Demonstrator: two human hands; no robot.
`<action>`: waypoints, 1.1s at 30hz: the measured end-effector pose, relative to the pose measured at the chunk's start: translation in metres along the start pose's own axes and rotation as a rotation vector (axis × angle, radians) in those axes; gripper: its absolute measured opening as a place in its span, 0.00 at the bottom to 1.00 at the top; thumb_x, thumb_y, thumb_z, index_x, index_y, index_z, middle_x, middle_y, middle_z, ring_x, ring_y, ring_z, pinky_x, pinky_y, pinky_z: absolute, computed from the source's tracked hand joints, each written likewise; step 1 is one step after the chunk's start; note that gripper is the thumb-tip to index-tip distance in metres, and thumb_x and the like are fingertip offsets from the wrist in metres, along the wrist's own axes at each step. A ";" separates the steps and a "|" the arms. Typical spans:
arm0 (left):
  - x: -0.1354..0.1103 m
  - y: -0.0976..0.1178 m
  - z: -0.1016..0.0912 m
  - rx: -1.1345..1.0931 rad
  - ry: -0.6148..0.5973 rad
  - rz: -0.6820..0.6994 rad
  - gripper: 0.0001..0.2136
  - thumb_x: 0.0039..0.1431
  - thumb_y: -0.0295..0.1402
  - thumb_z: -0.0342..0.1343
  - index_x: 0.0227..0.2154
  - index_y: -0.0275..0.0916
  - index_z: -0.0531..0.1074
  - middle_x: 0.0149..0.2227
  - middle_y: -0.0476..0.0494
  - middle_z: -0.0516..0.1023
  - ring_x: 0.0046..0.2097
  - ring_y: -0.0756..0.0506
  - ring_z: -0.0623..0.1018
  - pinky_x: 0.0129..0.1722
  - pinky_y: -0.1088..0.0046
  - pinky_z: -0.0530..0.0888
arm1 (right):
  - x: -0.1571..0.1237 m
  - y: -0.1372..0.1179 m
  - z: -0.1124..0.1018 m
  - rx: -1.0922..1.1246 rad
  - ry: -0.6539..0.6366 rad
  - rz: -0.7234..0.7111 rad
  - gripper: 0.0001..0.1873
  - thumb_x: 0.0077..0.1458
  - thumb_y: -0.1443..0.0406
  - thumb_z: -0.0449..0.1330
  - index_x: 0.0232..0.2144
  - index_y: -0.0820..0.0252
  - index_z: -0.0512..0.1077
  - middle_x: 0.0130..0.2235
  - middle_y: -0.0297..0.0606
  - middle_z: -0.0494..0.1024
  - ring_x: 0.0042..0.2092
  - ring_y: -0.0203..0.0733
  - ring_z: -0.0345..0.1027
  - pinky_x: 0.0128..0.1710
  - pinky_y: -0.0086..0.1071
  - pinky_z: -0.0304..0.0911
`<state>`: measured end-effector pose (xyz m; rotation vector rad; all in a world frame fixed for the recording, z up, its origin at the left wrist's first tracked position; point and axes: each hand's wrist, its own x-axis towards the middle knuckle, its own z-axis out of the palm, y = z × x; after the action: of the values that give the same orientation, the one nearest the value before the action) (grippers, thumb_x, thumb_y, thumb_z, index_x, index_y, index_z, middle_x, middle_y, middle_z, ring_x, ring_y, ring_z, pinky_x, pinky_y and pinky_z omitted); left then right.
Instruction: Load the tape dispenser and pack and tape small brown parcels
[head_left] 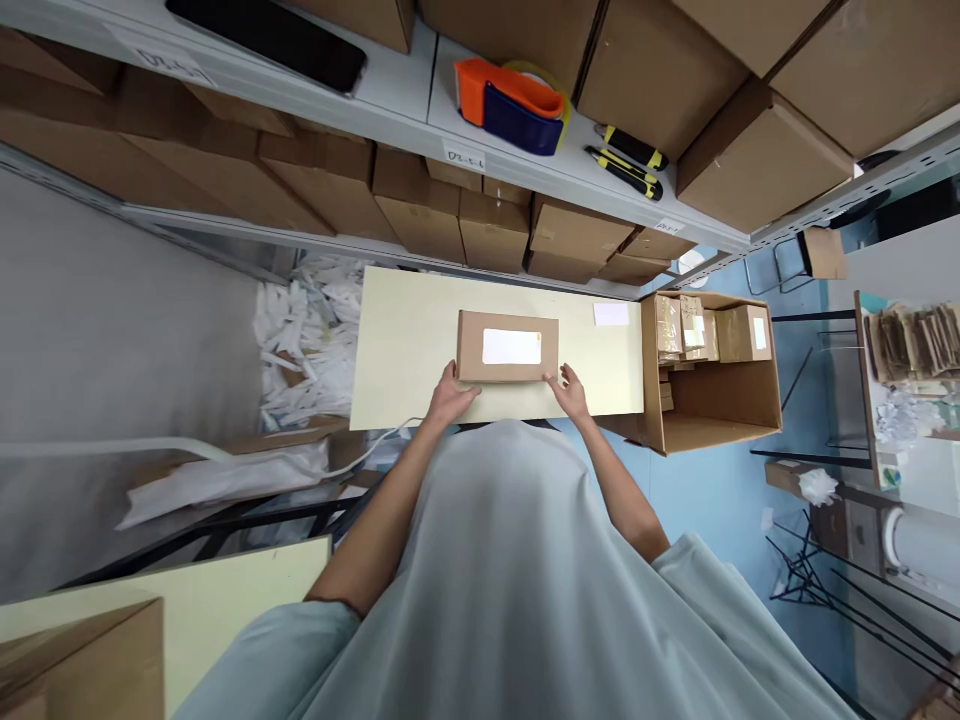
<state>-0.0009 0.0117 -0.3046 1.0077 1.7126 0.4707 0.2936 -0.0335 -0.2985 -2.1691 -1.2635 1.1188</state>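
Observation:
A flat brown cardboard box [510,368] with a white label [511,346] on top lies on the cream tabletop [405,350] in front of me. My left hand [451,397] is at its near left corner, fingers beside the box's side and thumb spread along the front edge. At the near right corner, my right hand [570,393] has its thumb against the box and its other fingers apart, just outside the side. Neither hand is closed round the box. A small pale slip of paper [611,314] lies on the table to the right.
To the right stands an open carton [712,432] with several taped boxes inside. Above the table, a shelf [405,85] bears a black phone [270,40], an orange and blue tape dispenser [510,105], and box cutters [626,165]. White paper scraps [307,340] are piled to the left.

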 end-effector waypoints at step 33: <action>-0.003 0.260 -0.098 -0.533 0.313 0.794 0.19 0.71 0.35 0.58 0.60 0.41 0.80 0.65 0.35 0.84 0.67 0.36 0.84 0.74 0.53 0.79 | 0.175 -0.436 -0.130 -0.809 0.403 -0.704 0.28 0.75 0.59 0.59 0.69 0.69 0.73 0.67 0.62 0.76 0.71 0.61 0.71 0.76 0.50 0.65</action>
<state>0.0130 0.1730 -0.0780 1.2175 1.2614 1.5727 0.2084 0.3486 -0.0083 -1.9400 -2.2409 -0.1480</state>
